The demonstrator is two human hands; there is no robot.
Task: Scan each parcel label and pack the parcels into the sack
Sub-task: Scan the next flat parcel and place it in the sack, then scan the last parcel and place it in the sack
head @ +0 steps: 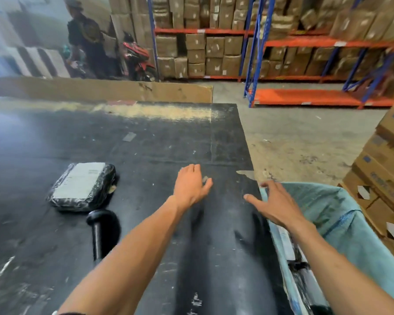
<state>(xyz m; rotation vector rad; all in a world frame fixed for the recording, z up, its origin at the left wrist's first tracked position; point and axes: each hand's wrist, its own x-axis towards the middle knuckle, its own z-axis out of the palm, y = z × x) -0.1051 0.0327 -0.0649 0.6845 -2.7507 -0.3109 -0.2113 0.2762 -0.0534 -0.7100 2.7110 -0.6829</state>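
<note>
The print on the parcel (83,186) label at 9 o'clock is too blurred to read. The sack (341,221) at 4 o'clock is cut by the right and bottom edges; inside it perhaps 1 dark parcel shows, mostly hidden. The black scanner (100,233) is smeared.

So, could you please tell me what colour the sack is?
The sack is light teal, clearest in the head view.

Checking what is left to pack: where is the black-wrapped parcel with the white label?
The black-wrapped parcel with the white label lies on the black table's left side, just beyond the black handheld scanner.
</note>
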